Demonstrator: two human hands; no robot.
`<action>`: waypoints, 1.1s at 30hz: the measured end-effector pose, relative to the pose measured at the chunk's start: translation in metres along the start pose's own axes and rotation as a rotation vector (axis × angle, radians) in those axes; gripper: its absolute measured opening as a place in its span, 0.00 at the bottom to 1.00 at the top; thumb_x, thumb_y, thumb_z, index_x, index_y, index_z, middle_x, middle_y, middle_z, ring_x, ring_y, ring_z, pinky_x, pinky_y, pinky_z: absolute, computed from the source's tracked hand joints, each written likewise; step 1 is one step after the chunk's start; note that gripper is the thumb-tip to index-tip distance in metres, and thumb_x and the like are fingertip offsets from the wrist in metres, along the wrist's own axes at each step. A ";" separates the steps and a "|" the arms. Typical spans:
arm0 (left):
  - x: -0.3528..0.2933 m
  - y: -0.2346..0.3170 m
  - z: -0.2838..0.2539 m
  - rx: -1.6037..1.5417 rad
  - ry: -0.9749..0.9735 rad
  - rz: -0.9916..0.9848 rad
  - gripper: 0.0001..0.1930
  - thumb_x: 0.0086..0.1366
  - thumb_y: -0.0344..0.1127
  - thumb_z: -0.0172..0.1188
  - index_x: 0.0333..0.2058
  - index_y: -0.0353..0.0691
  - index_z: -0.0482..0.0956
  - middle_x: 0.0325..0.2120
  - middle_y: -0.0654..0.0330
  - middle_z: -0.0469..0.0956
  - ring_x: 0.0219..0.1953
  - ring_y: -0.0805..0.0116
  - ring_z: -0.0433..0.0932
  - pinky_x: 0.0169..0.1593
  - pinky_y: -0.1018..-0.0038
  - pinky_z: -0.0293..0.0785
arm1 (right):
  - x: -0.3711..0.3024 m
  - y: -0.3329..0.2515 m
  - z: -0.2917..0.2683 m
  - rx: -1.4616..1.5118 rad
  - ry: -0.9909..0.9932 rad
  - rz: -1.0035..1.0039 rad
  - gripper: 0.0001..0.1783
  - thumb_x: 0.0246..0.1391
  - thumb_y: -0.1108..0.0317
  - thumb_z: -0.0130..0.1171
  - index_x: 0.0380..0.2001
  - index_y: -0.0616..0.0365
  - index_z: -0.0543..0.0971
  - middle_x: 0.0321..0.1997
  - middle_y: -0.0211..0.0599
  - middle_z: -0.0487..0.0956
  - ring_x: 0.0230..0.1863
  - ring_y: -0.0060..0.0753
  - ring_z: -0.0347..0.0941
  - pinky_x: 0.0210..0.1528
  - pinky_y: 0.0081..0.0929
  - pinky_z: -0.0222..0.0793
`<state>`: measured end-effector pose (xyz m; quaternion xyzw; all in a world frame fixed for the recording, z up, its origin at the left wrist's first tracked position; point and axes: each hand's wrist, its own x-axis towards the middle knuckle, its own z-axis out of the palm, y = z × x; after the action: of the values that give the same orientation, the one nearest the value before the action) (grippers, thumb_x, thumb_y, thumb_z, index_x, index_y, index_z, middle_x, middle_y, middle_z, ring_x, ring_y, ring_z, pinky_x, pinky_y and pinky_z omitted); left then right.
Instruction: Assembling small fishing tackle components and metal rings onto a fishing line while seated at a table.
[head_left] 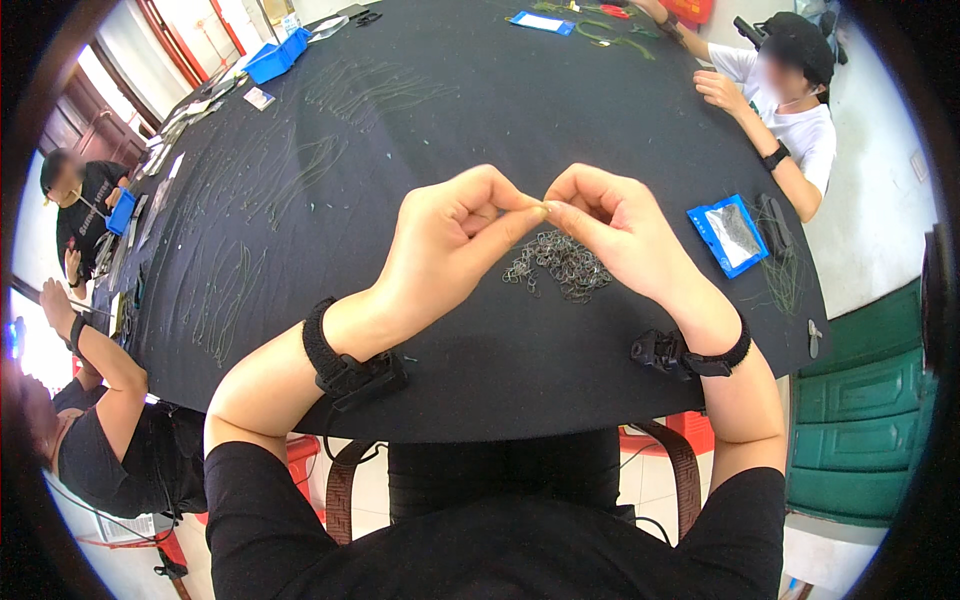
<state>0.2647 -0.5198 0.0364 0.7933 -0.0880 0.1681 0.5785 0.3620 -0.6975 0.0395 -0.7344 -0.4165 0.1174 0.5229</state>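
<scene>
In the head view, holding left hand and right hand tip to tip above a black tabletop, pressing thumb and forefinger together on each (impossible to tell whether clamping anything). Framing between them a loose heap of small metallic pieces on the tabletop, partly covering it with the right hand; showing a blue packet farther right.

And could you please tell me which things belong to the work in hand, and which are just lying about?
Likely in the work:
left hand and right hand, pinching together
pile of small metal pieces beside them

Apparently lying about:
blue packet at right
blue bin at far edge
thin strands at left, perhaps
</scene>
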 end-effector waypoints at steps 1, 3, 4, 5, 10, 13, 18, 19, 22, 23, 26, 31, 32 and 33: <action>0.001 -0.003 0.001 -0.141 0.058 -0.004 0.04 0.64 0.29 0.61 0.33 0.35 0.77 0.21 0.69 0.75 0.23 0.88 0.66 0.25 0.86 0.61 | -0.001 -0.001 0.001 -0.001 -0.001 -0.003 0.07 0.56 0.67 0.58 0.31 0.61 0.76 0.22 0.28 0.75 0.23 0.15 0.66 0.26 0.21 0.63; 0.004 -0.003 -0.006 -0.214 0.102 -0.040 0.04 0.65 0.31 0.61 0.34 0.37 0.77 0.24 0.70 0.75 0.25 0.88 0.66 0.28 0.86 0.62 | -0.004 -0.004 0.005 0.006 -0.099 0.018 0.08 0.56 0.67 0.57 0.31 0.61 0.77 0.21 0.29 0.74 0.25 0.15 0.66 0.29 0.21 0.63; 0.006 -0.003 -0.009 -0.289 0.143 -0.078 0.05 0.66 0.34 0.60 0.36 0.39 0.77 0.26 0.71 0.74 0.28 0.88 0.66 0.31 0.87 0.62 | -0.006 -0.005 0.006 0.006 -0.099 0.016 0.08 0.56 0.67 0.57 0.31 0.61 0.77 0.21 0.29 0.74 0.25 0.15 0.66 0.29 0.21 0.63; 0.008 -0.004 -0.011 -0.289 0.144 -0.077 0.05 0.66 0.34 0.60 0.36 0.39 0.77 0.26 0.71 0.74 0.28 0.88 0.66 0.31 0.87 0.62 | -0.007 -0.005 0.007 -0.040 -0.134 -0.035 0.07 0.56 0.68 0.58 0.30 0.61 0.77 0.23 0.28 0.74 0.25 0.15 0.66 0.29 0.20 0.63; 0.015 -0.004 -0.020 -0.520 0.271 -0.162 0.05 0.69 0.40 0.57 0.40 0.49 0.75 0.35 0.74 0.72 0.39 0.84 0.68 0.47 0.79 0.66 | -0.006 -0.004 0.006 -0.186 -0.179 -0.192 0.06 0.53 0.69 0.60 0.30 0.60 0.79 0.30 0.33 0.78 0.30 0.27 0.73 0.33 0.25 0.67; 0.018 -0.007 -0.027 -0.575 0.283 -0.141 0.06 0.69 0.41 0.56 0.41 0.50 0.75 0.41 0.70 0.74 0.47 0.81 0.69 0.53 0.73 0.67 | -0.007 -0.002 0.004 -0.140 -0.231 -0.160 0.07 0.51 0.69 0.60 0.32 0.61 0.80 0.30 0.39 0.79 0.33 0.35 0.77 0.37 0.30 0.70; 0.019 0.006 -0.028 -0.528 0.311 -0.170 0.07 0.69 0.42 0.56 0.41 0.50 0.74 0.44 0.68 0.77 0.49 0.81 0.71 0.48 0.78 0.66 | -0.008 -0.003 0.005 -0.007 -0.503 -0.005 0.13 0.53 0.68 0.57 0.39 0.66 0.81 0.32 0.43 0.82 0.32 0.31 0.81 0.38 0.26 0.74; 0.019 0.007 -0.027 -0.527 0.314 -0.170 0.07 0.69 0.42 0.56 0.41 0.50 0.74 0.44 0.68 0.77 0.49 0.81 0.71 0.48 0.78 0.66 | -0.008 -0.006 0.004 -0.007 -0.505 -0.006 0.13 0.53 0.68 0.57 0.39 0.66 0.81 0.32 0.43 0.82 0.32 0.31 0.81 0.38 0.26 0.74; 0.018 0.006 -0.026 -0.471 0.295 -0.135 0.06 0.70 0.41 0.55 0.40 0.49 0.74 0.40 0.67 0.78 0.43 0.81 0.73 0.41 0.83 0.66 | -0.007 -0.011 0.000 0.003 -0.582 0.110 0.15 0.55 0.66 0.57 0.42 0.65 0.81 0.32 0.43 0.82 0.29 0.29 0.79 0.33 0.24 0.74; 0.018 0.003 -0.028 -0.470 0.252 -0.112 0.06 0.70 0.40 0.55 0.40 0.47 0.74 0.39 0.67 0.78 0.41 0.82 0.73 0.39 0.84 0.66 | -0.006 -0.011 -0.001 -0.017 -0.614 0.150 0.16 0.56 0.65 0.56 0.42 0.65 0.81 0.32 0.42 0.82 0.28 0.27 0.78 0.32 0.23 0.74; 0.016 0.001 -0.027 -0.511 0.183 -0.084 0.07 0.70 0.40 0.55 0.40 0.44 0.74 0.36 0.66 0.78 0.37 0.82 0.73 0.34 0.86 0.66 | -0.006 -0.010 -0.003 -0.005 -0.618 0.176 0.17 0.58 0.63 0.57 0.46 0.63 0.79 0.30 0.38 0.81 0.25 0.22 0.75 0.28 0.20 0.72; 0.011 0.005 -0.018 -0.480 0.078 -0.137 0.08 0.69 0.38 0.55 0.39 0.40 0.73 0.33 0.66 0.77 0.34 0.82 0.72 0.31 0.85 0.68 | -0.002 -0.018 -0.004 0.253 -0.066 0.045 0.22 0.56 0.69 0.61 0.53 0.58 0.69 0.25 0.23 0.73 0.22 0.10 0.66 0.23 0.13 0.63; 0.009 0.004 -0.015 -0.457 0.042 -0.171 0.08 0.69 0.38 0.55 0.39 0.40 0.73 0.32 0.66 0.77 0.33 0.82 0.72 0.30 0.86 0.68 | -0.002 -0.016 -0.005 0.250 -0.011 0.002 0.20 0.56 0.69 0.62 0.50 0.57 0.70 0.27 0.23 0.73 0.23 0.10 0.67 0.23 0.12 0.62; 0.008 0.004 -0.012 -0.434 0.005 -0.206 0.08 0.70 0.37 0.54 0.39 0.39 0.73 0.32 0.66 0.77 0.32 0.83 0.72 0.29 0.86 0.67 | -0.002 -0.013 -0.006 0.246 0.045 -0.040 0.17 0.55 0.68 0.63 0.47 0.57 0.71 0.28 0.23 0.74 0.24 0.09 0.67 0.24 0.12 0.62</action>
<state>0.2688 -0.5092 0.0465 0.6546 -0.0390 0.0873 0.7499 0.3584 -0.7012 0.0525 -0.6585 -0.4020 0.1407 0.6205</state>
